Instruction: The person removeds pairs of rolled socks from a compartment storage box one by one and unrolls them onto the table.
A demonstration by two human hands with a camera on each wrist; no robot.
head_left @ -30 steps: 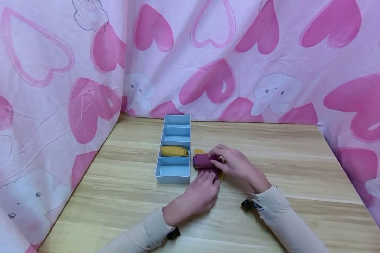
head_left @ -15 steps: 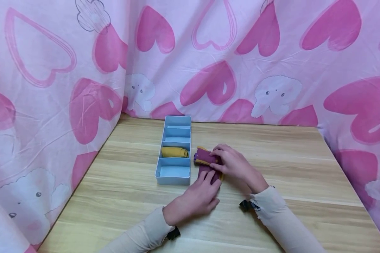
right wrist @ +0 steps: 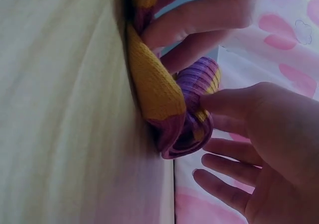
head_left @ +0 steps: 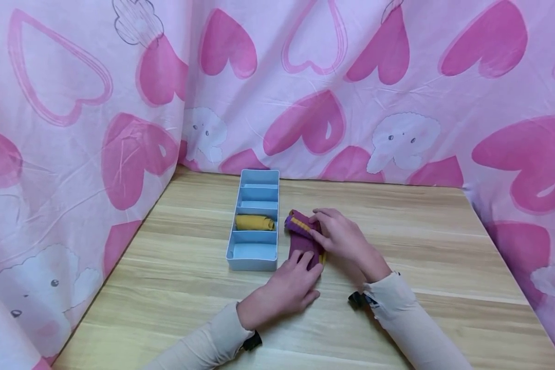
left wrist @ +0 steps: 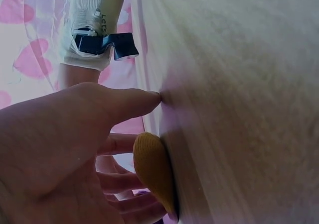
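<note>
A maroon sock (head_left: 301,242) with yellow and purple patches lies partly rolled on the table, right of the blue box. At its far end my right hand (head_left: 346,240) pinches the ribbed roll between thumb and fingers; the right wrist view shows the thumb against the purple cuff (right wrist: 197,82). My left hand (head_left: 287,289) rests its outstretched fingertips on the near, flat part, covering some of it. In the left wrist view a yellow sock end (left wrist: 152,164) shows beside those fingers.
The light blue box (head_left: 253,264) has several compartments in a row. One holds a rolled mustard-yellow sock (head_left: 254,222). Wood-grained tabletop (head_left: 444,231) extends to the right and in front. Pink heart-patterned curtain (head_left: 300,123) hangs along the back and sides.
My right hand has shifted slightly up, and the sock's roll has turned and tilted, loosening so more maroon fabric shows below it. The left fingers have straightened on the near part.
</note>
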